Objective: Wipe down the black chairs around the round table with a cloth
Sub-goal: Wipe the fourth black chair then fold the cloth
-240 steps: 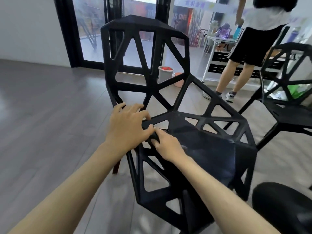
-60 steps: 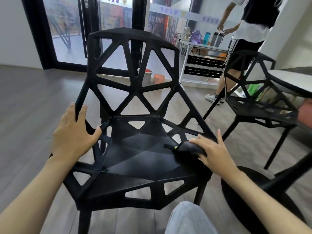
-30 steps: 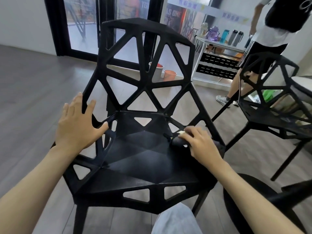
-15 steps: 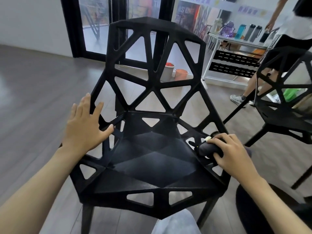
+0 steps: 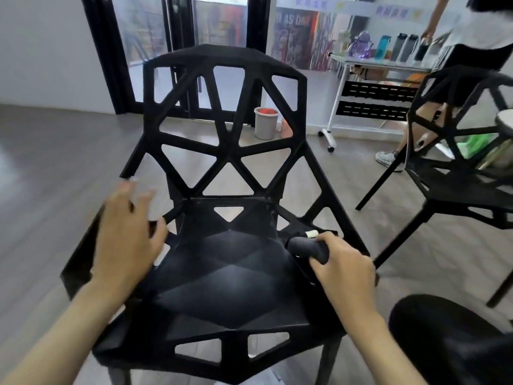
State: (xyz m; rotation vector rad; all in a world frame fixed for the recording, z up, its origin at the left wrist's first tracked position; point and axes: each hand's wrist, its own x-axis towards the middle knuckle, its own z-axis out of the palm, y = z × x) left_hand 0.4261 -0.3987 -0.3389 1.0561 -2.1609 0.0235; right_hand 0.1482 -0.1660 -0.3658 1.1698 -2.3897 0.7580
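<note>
Black lattice chair (image 5: 222, 273), facing camera, seat faceted. Left hand (image 5: 126, 240) spread, blurred, at seat's left edge. Right hand (image 5: 342, 269) gripping dark rolled cloth (image 5: 306, 247) at seat's right edge. Second black chair (image 5: 458, 173) to the right. Grey bucket (image 5: 265, 122) behind. Standing person (image 5: 469, 48) by white cart (image 5: 374, 87) holding bottles.

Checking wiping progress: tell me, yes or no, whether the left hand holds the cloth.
No, the dark cloth is gripped in the right hand at the seat's right edge, while the left hand is spread open.
</note>
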